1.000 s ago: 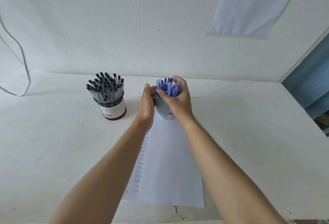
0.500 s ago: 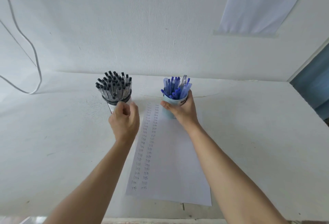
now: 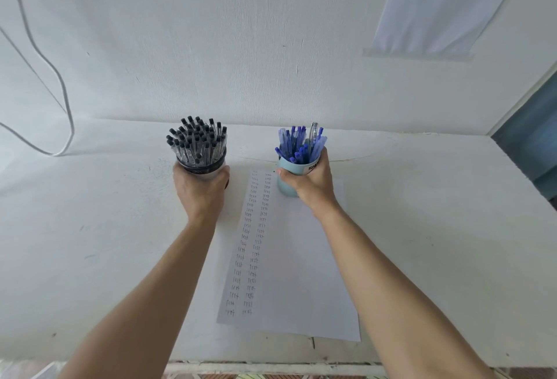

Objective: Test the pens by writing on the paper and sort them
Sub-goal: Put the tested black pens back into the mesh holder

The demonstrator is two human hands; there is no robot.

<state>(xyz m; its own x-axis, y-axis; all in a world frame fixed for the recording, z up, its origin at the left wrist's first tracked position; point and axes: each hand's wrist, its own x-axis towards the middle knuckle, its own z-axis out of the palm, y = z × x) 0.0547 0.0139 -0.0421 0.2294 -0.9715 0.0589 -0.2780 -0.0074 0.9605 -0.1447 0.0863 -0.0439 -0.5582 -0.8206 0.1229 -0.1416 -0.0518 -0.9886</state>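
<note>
A white sheet of paper (image 3: pixel 295 258) lies on the white table, with two columns of small handwritten marks down its left side. At its far end stands a light blue cup (image 3: pixel 286 187) full of blue pens (image 3: pixel 298 145); my right hand (image 3: pixel 310 182) grips the cup from the right. To the left stands a can with a black rim (image 3: pixel 200 167) packed with black-capped pens (image 3: pixel 197 140). My left hand (image 3: pixel 200 190) wraps around the can from the near side and hides most of it.
The white table (image 3: pixel 422 243) runs back to a white wall. A white cable (image 3: pixel 64 125) loops down onto the table at far left. A sheet of paper (image 3: pixel 446 8) is taped to the wall at upper right. The table's front edge (image 3: pixel 271 365) runs along the bottom.
My left hand left the blue cup, moved left and took hold of the can of black pens. My right hand slid from the pen tops down onto the cup's side.
</note>
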